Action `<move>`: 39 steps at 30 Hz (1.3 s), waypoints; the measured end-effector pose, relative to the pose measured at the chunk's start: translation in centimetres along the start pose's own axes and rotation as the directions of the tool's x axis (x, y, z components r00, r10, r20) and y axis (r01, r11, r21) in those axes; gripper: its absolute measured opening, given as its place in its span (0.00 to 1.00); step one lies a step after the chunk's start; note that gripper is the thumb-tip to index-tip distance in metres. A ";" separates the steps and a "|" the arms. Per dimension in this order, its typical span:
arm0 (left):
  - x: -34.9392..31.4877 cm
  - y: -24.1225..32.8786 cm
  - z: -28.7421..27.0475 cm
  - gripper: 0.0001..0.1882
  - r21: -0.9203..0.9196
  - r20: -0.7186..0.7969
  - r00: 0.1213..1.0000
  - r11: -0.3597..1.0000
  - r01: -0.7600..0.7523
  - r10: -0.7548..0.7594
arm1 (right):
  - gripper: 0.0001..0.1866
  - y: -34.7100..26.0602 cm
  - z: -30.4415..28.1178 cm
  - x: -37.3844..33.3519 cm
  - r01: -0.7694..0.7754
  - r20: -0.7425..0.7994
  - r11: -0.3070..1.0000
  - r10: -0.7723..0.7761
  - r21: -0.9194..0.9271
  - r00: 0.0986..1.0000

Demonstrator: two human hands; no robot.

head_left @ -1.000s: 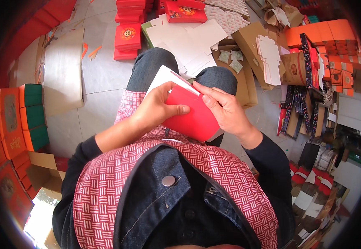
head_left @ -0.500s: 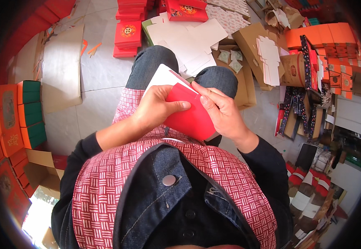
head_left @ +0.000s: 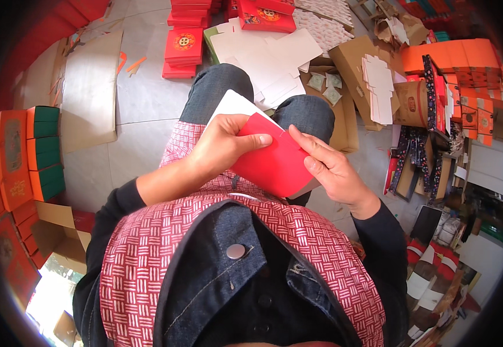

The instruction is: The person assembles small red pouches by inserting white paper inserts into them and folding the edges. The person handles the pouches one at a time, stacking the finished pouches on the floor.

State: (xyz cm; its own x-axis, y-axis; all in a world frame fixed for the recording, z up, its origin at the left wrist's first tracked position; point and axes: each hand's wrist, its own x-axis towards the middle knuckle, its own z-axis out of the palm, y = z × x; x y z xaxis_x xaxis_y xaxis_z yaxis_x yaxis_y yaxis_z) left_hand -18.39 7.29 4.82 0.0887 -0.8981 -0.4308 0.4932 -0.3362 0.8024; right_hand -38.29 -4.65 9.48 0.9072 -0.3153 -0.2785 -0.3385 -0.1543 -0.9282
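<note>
Over my lap I hold a flat red cardboard piece (head_left: 272,165) with a white flap (head_left: 233,104) showing at its upper left. My left hand (head_left: 226,141) grips its left side, the thumb lying flat across the red face and the fingers hidden underneath. At the right edge my right hand (head_left: 333,170) is closed on the cardboard. Its index finger lies along the edge near the upper corner, and its thumb is bent lower down. What lies beneath the red panel is hidden.
White cardboard sheets (head_left: 257,55) lie beyond my knees, next to stacked red boxes (head_left: 183,46). An open brown carton (head_left: 344,118) holds small packets at the right. Orange and green boxes (head_left: 44,150) are stacked at the left. A flat board (head_left: 92,87) lies on the floor.
My right hand has slid a little down and outward along the cardboard's right edge. The red panel lies flatter, with less white showing beside it. My left hand keeps its grip.
</note>
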 end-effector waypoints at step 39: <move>1.1 -1.2 -3.9 0.45 0.361 -0.169 0.764 0.760 -0.540 0.623 | 0.36 4.0 4.5 7.1 0.303 -0.511 0.917 -0.136 0.258 0.848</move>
State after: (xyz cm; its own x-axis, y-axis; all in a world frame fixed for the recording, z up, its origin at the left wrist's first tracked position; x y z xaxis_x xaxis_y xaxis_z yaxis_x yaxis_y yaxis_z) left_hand -15.50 7.83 1.80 0.5214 -0.8474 0.1006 0.0149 0.1270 0.9918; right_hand -32.06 -3.25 2.70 0.6881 -0.7254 0.0163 0.0288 0.0048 -0.9996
